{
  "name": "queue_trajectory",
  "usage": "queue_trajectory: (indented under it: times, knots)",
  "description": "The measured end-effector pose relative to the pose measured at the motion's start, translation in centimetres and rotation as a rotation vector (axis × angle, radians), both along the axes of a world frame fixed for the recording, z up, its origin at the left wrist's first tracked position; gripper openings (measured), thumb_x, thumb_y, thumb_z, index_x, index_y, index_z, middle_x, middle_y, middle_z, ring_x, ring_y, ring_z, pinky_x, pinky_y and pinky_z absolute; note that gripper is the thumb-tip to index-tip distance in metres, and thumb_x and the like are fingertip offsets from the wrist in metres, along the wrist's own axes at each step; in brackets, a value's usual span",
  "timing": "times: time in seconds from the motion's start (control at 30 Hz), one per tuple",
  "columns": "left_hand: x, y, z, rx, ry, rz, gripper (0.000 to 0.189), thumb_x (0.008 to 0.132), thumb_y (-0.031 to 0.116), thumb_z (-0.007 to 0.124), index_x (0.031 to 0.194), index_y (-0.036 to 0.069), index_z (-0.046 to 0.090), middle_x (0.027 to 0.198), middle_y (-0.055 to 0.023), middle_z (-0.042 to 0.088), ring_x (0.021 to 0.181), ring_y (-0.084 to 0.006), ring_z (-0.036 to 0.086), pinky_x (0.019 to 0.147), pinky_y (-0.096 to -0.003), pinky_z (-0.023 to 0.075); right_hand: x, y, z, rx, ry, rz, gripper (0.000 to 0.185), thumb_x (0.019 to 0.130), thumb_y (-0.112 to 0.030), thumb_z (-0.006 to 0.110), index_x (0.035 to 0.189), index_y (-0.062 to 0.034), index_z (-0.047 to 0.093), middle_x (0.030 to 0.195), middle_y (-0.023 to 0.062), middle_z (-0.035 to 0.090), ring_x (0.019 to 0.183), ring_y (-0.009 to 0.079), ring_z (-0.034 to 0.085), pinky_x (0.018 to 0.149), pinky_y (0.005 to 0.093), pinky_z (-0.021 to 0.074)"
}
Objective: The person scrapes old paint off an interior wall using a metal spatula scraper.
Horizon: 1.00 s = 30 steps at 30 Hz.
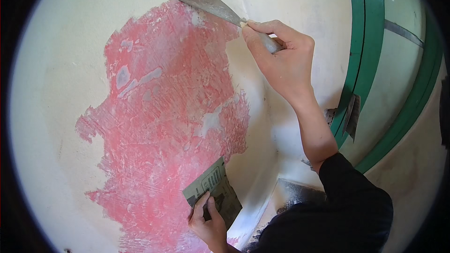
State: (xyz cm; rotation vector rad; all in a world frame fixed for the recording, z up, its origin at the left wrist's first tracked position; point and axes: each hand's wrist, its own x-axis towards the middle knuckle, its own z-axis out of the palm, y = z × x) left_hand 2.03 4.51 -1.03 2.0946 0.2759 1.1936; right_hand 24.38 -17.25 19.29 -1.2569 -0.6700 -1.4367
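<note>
My right hand (286,58) grips the handle of a putty knife (214,5) between thumb and fingers. The wide metal blade lies against the wall (63,59), along the upper edge of a large pink patch (165,112) where the cream paint is gone. Lower down, my left hand (209,221) pinches a squarish grey-green sheet (219,193) that bears printing; its material is unclear. That sheet is in front of the patch's lower right part. Pale filler-like spots (149,75) show within the pink.
To the right of the wall corner stands a green frame (365,42), with a metal plate (352,117) sticking out from it. A dark, dirty surface (299,193) lies low in the corner, partly hidden by my black sleeve (355,186).
</note>
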Motion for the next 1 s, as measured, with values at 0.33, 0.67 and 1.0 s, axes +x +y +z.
queue_trajectory:
  times: [0.33, 0.67, 1.0]
  knots:
    - [0.19, 0.26, -0.01, -0.032, 0.021, 0.011, 0.022, 0.092, -0.006, 0.078, 0.112, 0.001, 0.084, 0.104, -0.0220, 0.083, 0.094, -0.0326, 0.082, 0.088, -0.0394, 0.0623, -0.50, 0.67, 0.33, 0.032, -0.005, -0.036, 0.011, 0.091, -0.011, 0.084, 0.097, -0.0008, 0.084, 0.086, 0.0152, 0.082, 0.068, 0.0199, 0.078, 0.060, 0.0286, 0.0567]
    - [0.22, 0.52, -0.07, 0.016, 0.030, 0.023, 0.020, 0.093, -0.002, 0.078, 0.112, 0.001, 0.082, 0.108, -0.0164, 0.084, 0.100, -0.0276, 0.080, 0.095, -0.0381, 0.0599, -0.66, 0.28, 0.79, 0.006, -0.004, -0.066, 0.012, 0.090, -0.011, 0.084, 0.097, -0.0014, 0.084, 0.080, 0.0147, 0.080, 0.063, 0.0209, 0.076, 0.059, 0.0294, 0.0554]
    - [0.52, 0.43, 0.34, 0.083, -0.019, 0.046, 0.019, 0.093, -0.004, 0.078, 0.110, 0.000, 0.083, 0.100, -0.0219, 0.083, 0.089, -0.0335, 0.082, 0.085, -0.0396, 0.0625, -0.52, 0.62, 0.43, 0.006, -0.092, -0.075, 0.011, 0.091, -0.011, 0.084, 0.096, -0.0013, 0.084, 0.078, 0.0146, 0.079, 0.064, 0.0233, 0.077, 0.059, 0.0312, 0.0566]
